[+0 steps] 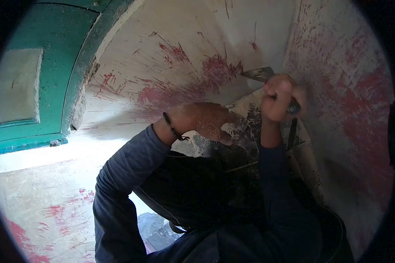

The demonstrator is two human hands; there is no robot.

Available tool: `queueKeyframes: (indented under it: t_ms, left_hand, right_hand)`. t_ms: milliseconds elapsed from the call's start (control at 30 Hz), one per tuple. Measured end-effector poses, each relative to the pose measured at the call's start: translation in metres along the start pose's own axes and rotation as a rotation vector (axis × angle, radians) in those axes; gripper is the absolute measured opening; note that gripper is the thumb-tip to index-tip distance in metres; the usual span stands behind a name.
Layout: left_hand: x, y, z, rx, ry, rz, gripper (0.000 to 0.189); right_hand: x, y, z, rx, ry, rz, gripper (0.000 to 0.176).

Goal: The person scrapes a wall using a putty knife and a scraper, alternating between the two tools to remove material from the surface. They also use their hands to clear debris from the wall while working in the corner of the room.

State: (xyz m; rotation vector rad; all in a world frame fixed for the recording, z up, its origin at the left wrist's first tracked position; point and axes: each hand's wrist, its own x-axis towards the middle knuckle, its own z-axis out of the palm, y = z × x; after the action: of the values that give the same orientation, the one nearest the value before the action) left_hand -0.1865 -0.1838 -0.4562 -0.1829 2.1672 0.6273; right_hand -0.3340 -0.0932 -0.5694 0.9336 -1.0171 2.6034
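We have the right hand (281, 98) closed firmly around the dark green handle of a flat metal scraper (260, 73), its blade pointing left at the edge of a red patch (219, 70) on the pale, streaky wall (193, 44) in front of us. Whether the edge presses on the surface, we cannot tell for sure. The left hand (206, 120) holds nothing that we can see; its thumb stands apart from its loosely bent fingers, lower and to the left of the tool.

To work well here, we judge it best to hold the blade at a shallow angle with its edge even, so no corner gouges, and to keep the left hand out of its path.

The scraper's blade looks thin, grey and dull, widening away from the grip. The wall shows ragged red smears fanning across whitish ground, with dark thin scratches above.
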Motion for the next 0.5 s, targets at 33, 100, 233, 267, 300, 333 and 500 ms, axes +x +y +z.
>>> queueKeyframes:
  t_ms: [33, 100, 233, 267, 300, 333, 500]
  left_hand:
    - [-0.001, -0.002, -0.001, 0.002, 0.009, 0.012, 0.058]
    - [-0.001, -0.002, 0.0, -0.007, 0.025, 0.044, 0.058]
    - [0.002, 0.001, -0.007, 0.026, 0.003, 0.006, 0.057]
    - [0.001, 0.004, -0.009, 0.019, -0.012, 0.001, 0.057]
    - [0.0, 0.006, -0.008, 0.009, -0.03, 0.002, 0.057]
    - [0.0, 0.006, -0.005, -0.012, -0.039, 0.015, 0.057]
    - [-0.002, 0.006, -0.009, -0.033, -0.044, 0.008, 0.057]
  right_hand:
    - [0.0, 0.002, 0.003, -0.084, 0.012, -0.07, 0.025]
    - [0.003, 0.003, 0.007, -0.262, 0.024, -0.203, 0.027]
    - [0.008, -0.004, 0.016, -0.008, 0.129, -0.028, 0.03]
    - [0.007, -0.003, 0.013, 0.059, 0.128, -0.037, 0.03]
    - [0.005, -0.005, 0.011, 0.118, 0.126, -0.044, 0.029]
    - [0.006, -0.007, 0.01, 0.075, 0.128, -0.006, 0.029]
    - [0.014, -0.004, 0.002, 0.158, 0.154, -0.013, 0.023]
